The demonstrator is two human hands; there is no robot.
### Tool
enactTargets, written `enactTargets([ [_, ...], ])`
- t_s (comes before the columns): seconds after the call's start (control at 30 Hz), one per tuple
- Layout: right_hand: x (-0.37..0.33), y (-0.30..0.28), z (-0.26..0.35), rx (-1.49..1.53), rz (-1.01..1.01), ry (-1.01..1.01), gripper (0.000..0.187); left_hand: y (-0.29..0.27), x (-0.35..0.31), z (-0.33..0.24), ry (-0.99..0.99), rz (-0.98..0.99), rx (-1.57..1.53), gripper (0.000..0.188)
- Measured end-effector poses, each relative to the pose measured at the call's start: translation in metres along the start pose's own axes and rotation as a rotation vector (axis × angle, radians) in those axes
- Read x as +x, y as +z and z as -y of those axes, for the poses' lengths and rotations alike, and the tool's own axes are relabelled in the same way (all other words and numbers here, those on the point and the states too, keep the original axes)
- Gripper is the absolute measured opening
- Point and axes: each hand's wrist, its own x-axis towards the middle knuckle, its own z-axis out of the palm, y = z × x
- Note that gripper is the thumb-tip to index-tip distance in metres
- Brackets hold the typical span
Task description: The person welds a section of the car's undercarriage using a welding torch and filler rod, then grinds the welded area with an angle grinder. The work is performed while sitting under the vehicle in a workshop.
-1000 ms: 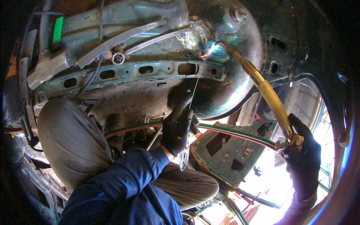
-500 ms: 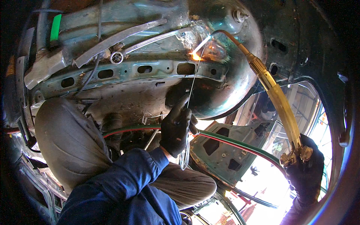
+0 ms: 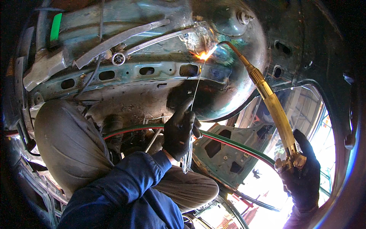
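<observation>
Near the dark bodywork [image 3: 301,66], a golden torch [image 3: 273,104] with curved coppery neck [image 3: 242,57]

Curved grey bar [image 3: 119,39] and ring-ended wrench [image 3: 162,37] on greenish car body [image 3: 87,27]

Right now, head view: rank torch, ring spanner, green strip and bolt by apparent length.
1. torch
2. ring spanner
3. green strip
4. bolt
Apparent only; the torch may gain from nearness.

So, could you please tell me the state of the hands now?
Left hand: closed, holding the thin wire.
Right hand: holding the brass torch at its lower end.
</observation>
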Motion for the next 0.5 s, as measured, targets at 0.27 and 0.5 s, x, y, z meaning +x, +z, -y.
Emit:
enactTargets([
  [0.27,0.005,-0.008,0.024,0.107,0.061,0.287,0.075,-0.002,0.001,0.004,-0.016,0.012,-0.046,0.053],
  [0.5,0.011,-0.003,0.01,0.134,0.009,0.088,0.07,-0.002,0.001,-0.001,-0.045,0.006,0.009,0.051],
])
